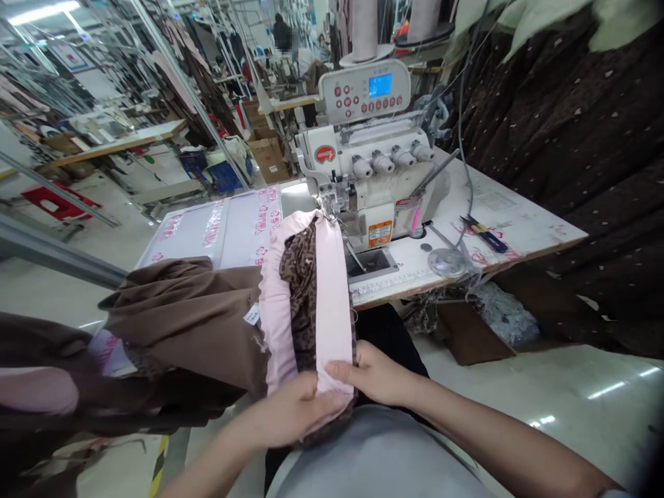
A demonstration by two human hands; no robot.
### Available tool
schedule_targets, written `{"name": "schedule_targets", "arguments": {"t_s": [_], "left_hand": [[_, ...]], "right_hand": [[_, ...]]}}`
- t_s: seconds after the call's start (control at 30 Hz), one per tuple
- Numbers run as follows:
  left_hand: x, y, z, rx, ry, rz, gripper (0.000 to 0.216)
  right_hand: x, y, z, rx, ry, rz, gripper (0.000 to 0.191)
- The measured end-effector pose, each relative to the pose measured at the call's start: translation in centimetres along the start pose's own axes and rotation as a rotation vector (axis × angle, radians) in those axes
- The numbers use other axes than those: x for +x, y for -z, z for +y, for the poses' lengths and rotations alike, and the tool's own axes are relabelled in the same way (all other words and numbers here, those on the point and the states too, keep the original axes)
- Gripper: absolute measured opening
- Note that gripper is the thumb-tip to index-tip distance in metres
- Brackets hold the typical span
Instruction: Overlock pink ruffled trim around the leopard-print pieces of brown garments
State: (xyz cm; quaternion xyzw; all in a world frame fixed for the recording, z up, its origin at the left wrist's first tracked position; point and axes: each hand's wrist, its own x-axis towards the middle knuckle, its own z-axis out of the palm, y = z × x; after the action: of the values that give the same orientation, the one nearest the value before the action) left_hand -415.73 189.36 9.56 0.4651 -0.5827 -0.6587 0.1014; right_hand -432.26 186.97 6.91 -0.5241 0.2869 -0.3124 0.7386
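A garment of pink fabric (326, 297) with a leopard-print lining (303, 277) stretches from my lap up to the presser foot (329, 204) of the white overlock sewing machine (371, 173). My left hand (293, 408) grips the near end of the pink fabric, fingers folded over it. My right hand (376, 373) pinches the same end from the right side. A brown part of the garment (187, 318) drapes off to the left over the table edge.
The sewing table (519, 228) carries scissors (487, 235) at the right and a ruler strip along its front edge. Dark spotted fabric (570, 138) hangs at the right. Thread cones stand behind the machine. A cardboard box (270, 155) and other workstations lie beyond.
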Motion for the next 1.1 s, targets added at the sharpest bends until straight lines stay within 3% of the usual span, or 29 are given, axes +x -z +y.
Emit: {"name": "schedule_targets", "arguments": {"t_s": [0.07, 0.1, 0.17, 0.23, 0.3, 0.4, 0.5, 0.67, 0.83, 0.97, 1.03, 1.1], "left_hand": [[1.8, 1.8, 0.6, -0.021, -0.140, 0.249, 0.035], [2.8, 2.7, 0.8, 0.006, -0.228, 0.457, 0.035], [4.9, 4.5, 1.3, 0.191, -0.369, 0.904, 0.040], [6.4, 5.9, 1.6, 0.462, -0.384, 1.133, 0.049], [6.7, 7.1, 1.7, 0.646, -0.250, 1.077, 0.041], [5.2, 8.5, 2.0, 0.671, -0.066, 0.765, 0.033], [2.6, 9.7, 3.1, 0.516, -0.112, 0.660, 0.038], [0.9, 10.8, 5.6, 0.503, -0.218, 0.847, 0.037], [2.9, 12.9, 7.3, 0.539, -0.312, 0.995, 0.034], [4.8, 15.2, 8.5, 0.588, -0.293, 1.083, 0.035], [5.3, 15.1, 8.7, 0.668, -0.327, 1.175, 0.029], [5.5, 13.5, 8.4, 0.779, -0.446, 1.253, 0.022]], "right_hand": [[-0.4, -0.3, -0.1, -0.005, 0.018, 0.017, 0.037], [-0.6, -0.4, 0.0, -0.014, 0.020, 0.020, 0.038], [-0.9, -0.7, 0.4, -0.032, 0.026, 0.028, 0.040], [-0.9, -0.7, 0.4, -0.052, 0.051, 0.039, 0.040], [-0.7, -0.6, 0.1, -0.077, 0.076, 0.045, 0.038], [-0.5, -0.6, -0.8, -0.104, 0.083, 0.028, 0.037], [-0.6, -0.6, -1.2, -0.105, 0.066, 0.057, 0.037], [0.6, 0.7, -1.0, -0.139, 0.006, 0.068, 0.044], [3.2, 3.3, -1.8, -0.183, 0.041, 0.078, 0.043], [5.7, 5.2, -3.1, -0.279, 0.047, 0.114, 0.045], [7.0, 6.0, -4.0, -0.312, 0.086, 0.137, 0.044], [8.2, 6.8, -4.9, -0.341, 0.109, 0.149, 0.044]]}}
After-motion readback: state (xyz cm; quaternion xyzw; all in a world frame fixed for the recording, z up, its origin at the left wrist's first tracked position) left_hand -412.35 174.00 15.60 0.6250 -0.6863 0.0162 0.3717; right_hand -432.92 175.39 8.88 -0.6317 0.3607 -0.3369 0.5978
